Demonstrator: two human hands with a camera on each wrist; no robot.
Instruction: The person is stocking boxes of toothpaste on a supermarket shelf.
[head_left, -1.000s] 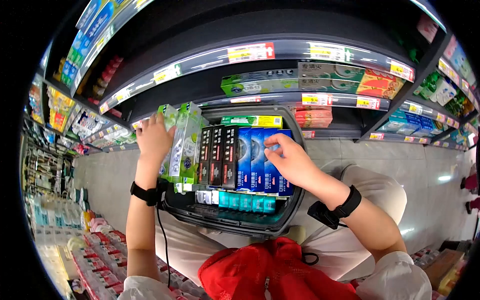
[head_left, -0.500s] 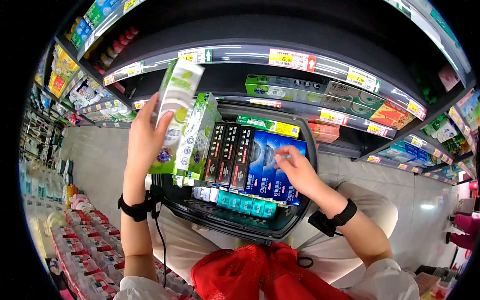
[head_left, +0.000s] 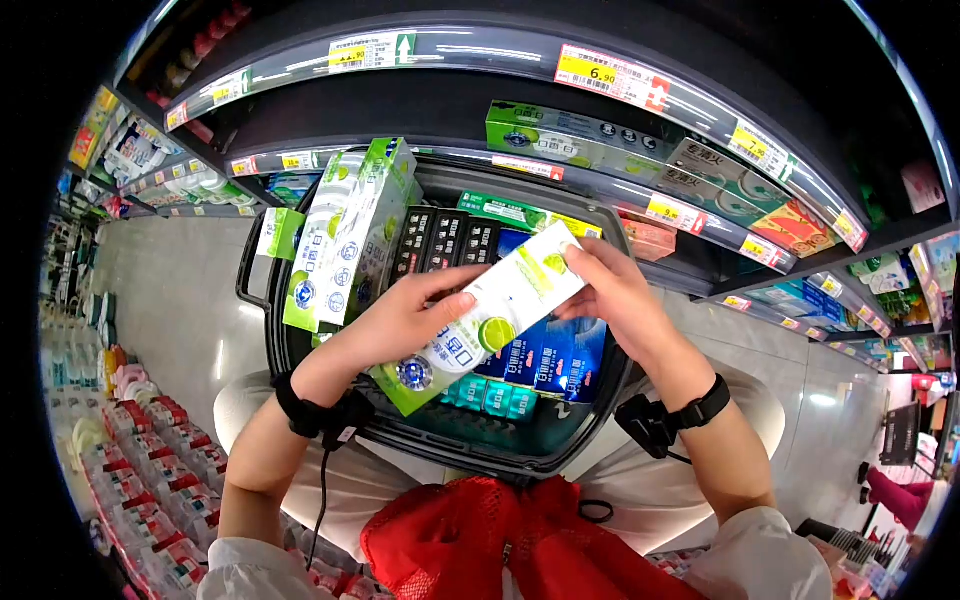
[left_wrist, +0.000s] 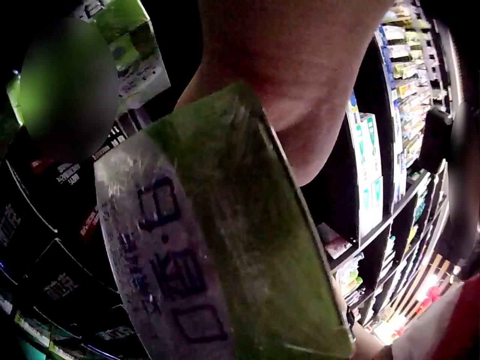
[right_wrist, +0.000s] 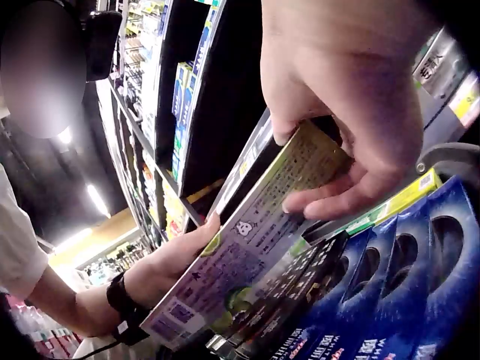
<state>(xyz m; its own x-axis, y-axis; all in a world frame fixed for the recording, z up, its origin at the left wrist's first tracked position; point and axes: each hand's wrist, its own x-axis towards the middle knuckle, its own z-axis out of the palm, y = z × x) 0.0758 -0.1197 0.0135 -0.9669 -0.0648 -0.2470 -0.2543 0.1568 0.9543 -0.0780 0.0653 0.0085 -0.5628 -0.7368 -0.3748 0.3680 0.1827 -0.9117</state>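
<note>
A white and green toothpaste box [head_left: 520, 290] with lime pictures slants over a dark basket [head_left: 430, 455]. My left hand [head_left: 415, 318] grips its nearer part, thumb on the printed face. At the upper end, my right hand [head_left: 622, 298] pinches it between thumb and fingers, as the right wrist view also shows. Beneath are black boxes [head_left: 440, 235], blue boxes [head_left: 570, 355] and small teal boxes [head_left: 490, 398], partly hidden. More green and white boxes [head_left: 355, 235] lean at the basket's left side. A green and yellow box [head_left: 505, 212] lies along its far side.
Dark shelving with price labels [head_left: 612, 75] rises just beyond the basket. On one shelf lie a long green box [head_left: 570, 140] and grey-green boxes [head_left: 735, 180]. Red and white packs [head_left: 160, 480] cover the lower left. Another person's leg [head_left: 900, 500] shows far right.
One green and white box has come from the left stack to the middle, over the basket. The right hand has taken hold of its other end. The head view has shifted.
</note>
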